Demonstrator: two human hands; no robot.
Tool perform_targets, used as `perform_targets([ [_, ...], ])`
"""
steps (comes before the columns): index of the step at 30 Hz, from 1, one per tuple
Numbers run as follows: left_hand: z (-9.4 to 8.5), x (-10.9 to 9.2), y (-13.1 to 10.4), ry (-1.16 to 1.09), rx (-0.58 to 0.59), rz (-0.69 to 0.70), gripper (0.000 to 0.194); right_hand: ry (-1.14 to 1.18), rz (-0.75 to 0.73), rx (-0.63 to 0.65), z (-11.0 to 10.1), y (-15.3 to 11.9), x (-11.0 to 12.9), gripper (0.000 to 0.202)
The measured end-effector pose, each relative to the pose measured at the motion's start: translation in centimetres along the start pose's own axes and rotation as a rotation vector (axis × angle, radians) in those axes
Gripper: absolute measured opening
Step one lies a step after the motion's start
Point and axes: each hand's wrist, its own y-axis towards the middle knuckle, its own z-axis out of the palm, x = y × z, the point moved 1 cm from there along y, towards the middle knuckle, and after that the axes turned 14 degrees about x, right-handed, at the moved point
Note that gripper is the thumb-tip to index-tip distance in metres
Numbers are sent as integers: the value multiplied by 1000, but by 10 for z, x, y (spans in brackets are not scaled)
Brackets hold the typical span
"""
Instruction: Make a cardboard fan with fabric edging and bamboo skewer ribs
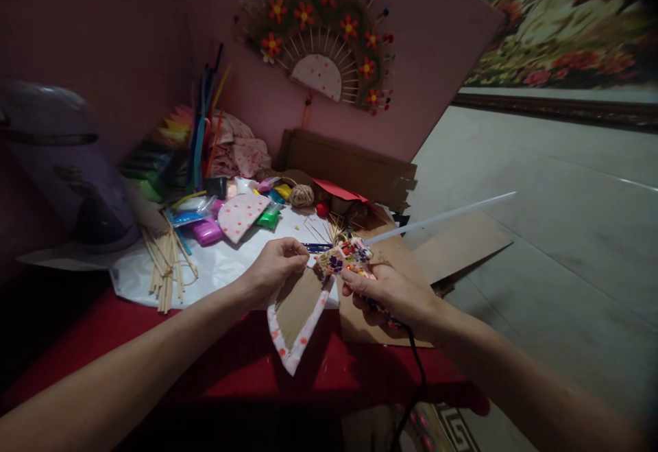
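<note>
My right hand [391, 294] is wrapped round a flower-patterned hot glue gun [332, 260]. A long translucent glue stick [442, 217] juts from its back, and a black cord [419, 363] hangs below. Pinched in my left hand [280, 263] is a cardboard piece [298, 304] edged with folded pink dotted fabric, its pointed end hanging down. The gun's front end is close to the upper edge of this piece; I cannot tell whether they touch. A similar fabric-covered piece [241, 217] lies on the white sheet behind my left hand.
Wooden sticks [165, 267] lie at left on the white sheet [226, 274]. Clay packets [207, 230], a twine ball [301, 195] and pipe cleaners [200, 126] are behind. Cardboard [360, 322] lies under my right hand on the red table [216, 363]. A decorated fan [319, 40] hangs above.
</note>
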Motion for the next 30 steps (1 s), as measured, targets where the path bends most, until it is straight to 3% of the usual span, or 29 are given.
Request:
perform_targets([
  [30,2,-2,-2,-12,14,1,13,-27,54,-2,5,-4,7,45],
])
